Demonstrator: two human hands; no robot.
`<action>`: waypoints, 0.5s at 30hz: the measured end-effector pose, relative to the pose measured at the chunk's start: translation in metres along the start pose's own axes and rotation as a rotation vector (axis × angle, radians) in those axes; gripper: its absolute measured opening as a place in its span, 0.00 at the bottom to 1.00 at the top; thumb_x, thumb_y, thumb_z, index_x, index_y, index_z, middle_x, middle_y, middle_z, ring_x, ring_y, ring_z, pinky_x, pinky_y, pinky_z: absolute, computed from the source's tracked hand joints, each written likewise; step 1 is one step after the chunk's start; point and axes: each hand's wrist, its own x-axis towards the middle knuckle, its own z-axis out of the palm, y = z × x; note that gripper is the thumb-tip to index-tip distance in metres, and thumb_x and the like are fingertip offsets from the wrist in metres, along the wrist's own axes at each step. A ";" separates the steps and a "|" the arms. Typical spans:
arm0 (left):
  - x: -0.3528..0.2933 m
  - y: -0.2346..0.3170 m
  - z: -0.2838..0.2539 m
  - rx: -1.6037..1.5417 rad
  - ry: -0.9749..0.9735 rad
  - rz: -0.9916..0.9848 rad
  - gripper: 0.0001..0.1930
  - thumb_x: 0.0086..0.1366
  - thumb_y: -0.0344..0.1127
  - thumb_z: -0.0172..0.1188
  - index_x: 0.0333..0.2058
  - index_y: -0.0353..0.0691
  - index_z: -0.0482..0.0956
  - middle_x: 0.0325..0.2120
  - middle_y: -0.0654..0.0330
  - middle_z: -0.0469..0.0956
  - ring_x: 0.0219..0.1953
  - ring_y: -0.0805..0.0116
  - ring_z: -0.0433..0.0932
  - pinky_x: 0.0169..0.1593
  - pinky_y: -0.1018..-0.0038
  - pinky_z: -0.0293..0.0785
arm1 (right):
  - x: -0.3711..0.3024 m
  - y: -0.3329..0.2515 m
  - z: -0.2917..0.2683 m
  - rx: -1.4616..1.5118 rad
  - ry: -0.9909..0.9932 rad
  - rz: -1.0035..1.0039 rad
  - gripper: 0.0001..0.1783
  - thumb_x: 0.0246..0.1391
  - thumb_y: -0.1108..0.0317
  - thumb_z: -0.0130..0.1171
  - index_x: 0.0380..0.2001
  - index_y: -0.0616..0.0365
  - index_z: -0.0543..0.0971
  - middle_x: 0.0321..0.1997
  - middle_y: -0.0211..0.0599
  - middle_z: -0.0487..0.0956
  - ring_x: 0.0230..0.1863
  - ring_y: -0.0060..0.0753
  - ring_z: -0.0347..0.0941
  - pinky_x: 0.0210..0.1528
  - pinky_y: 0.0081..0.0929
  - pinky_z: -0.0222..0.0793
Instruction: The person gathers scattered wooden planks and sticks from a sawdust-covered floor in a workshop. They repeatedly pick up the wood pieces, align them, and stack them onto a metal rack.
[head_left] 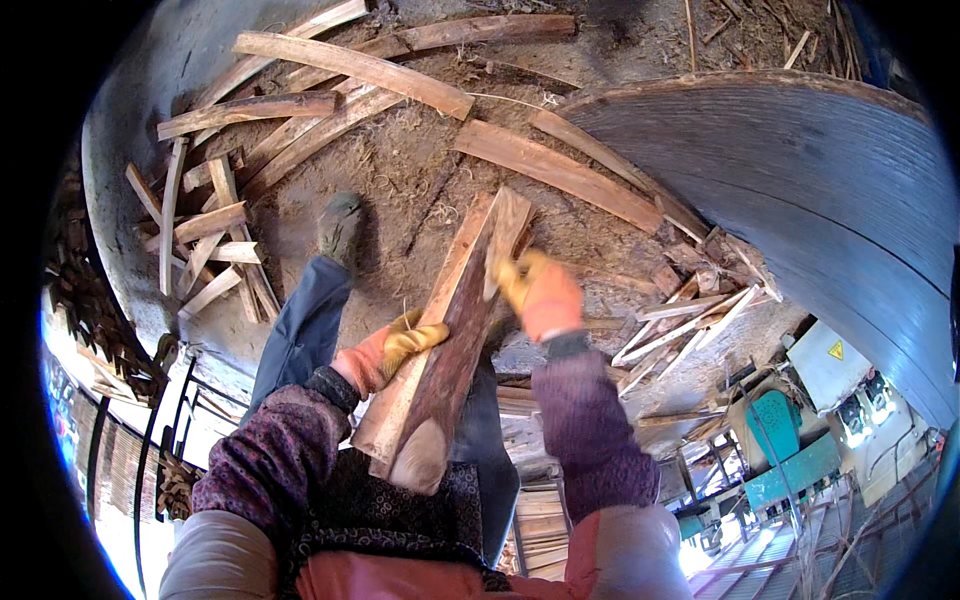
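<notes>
A long wood slab [450,350] with dark bark on part of its face and pale cut wood along its left edge lies lengthwise over my lap, pointing away from me. My left hand [390,350], in an orange and yellow glove, is closed over the slab's left edge about halfway along. My right hand [542,292], gloved the same way and slightly blurred, is at the right side of the far end. Its fingers are curled against the pale wood there; what lies inside them is hidden.
Curved boards [360,70] lie on the debris-strewn ground ahead. Short offcuts [215,230] are piled at left, more wood pieces [700,310] at right. A large grey curved panel [780,180] stands at right. Green machinery [790,450] is at lower right. My left shoe [340,225] rests ahead.
</notes>
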 end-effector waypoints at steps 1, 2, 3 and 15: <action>-0.005 0.005 0.004 0.010 0.024 -0.001 0.30 0.68 0.47 0.63 0.63 0.37 0.69 0.49 0.62 0.79 0.47 0.74 0.77 0.51 0.74 0.75 | 0.020 -0.021 -0.024 -0.001 0.049 -0.003 0.34 0.57 0.36 0.54 0.46 0.59 0.80 0.37 0.56 0.83 0.42 0.59 0.80 0.44 0.48 0.75; -0.006 0.010 0.010 0.030 0.030 -0.003 0.31 0.68 0.47 0.64 0.63 0.37 0.68 0.49 0.61 0.79 0.47 0.74 0.77 0.50 0.74 0.75 | 0.051 -0.015 -0.016 -0.120 0.144 -0.010 0.37 0.56 0.38 0.57 0.55 0.59 0.76 0.45 0.56 0.82 0.47 0.58 0.79 0.50 0.48 0.73; -0.008 0.010 0.013 0.055 0.042 0.025 0.31 0.67 0.46 0.64 0.63 0.37 0.68 0.49 0.60 0.79 0.48 0.73 0.78 0.50 0.74 0.75 | 0.080 -0.023 -0.015 -0.162 0.201 -0.097 0.41 0.56 0.40 0.59 0.63 0.58 0.69 0.58 0.53 0.78 0.55 0.56 0.76 0.57 0.48 0.70; 0.044 -0.063 -0.059 -0.345 -0.163 0.327 0.32 0.69 0.55 0.57 0.64 0.41 0.67 0.59 0.58 0.72 0.60 0.67 0.70 0.65 0.70 0.63 | 0.127 -0.020 -0.028 -0.362 0.193 -0.579 0.31 0.42 0.63 0.67 0.53 0.51 0.74 0.55 0.46 0.75 0.58 0.51 0.71 0.60 0.49 0.65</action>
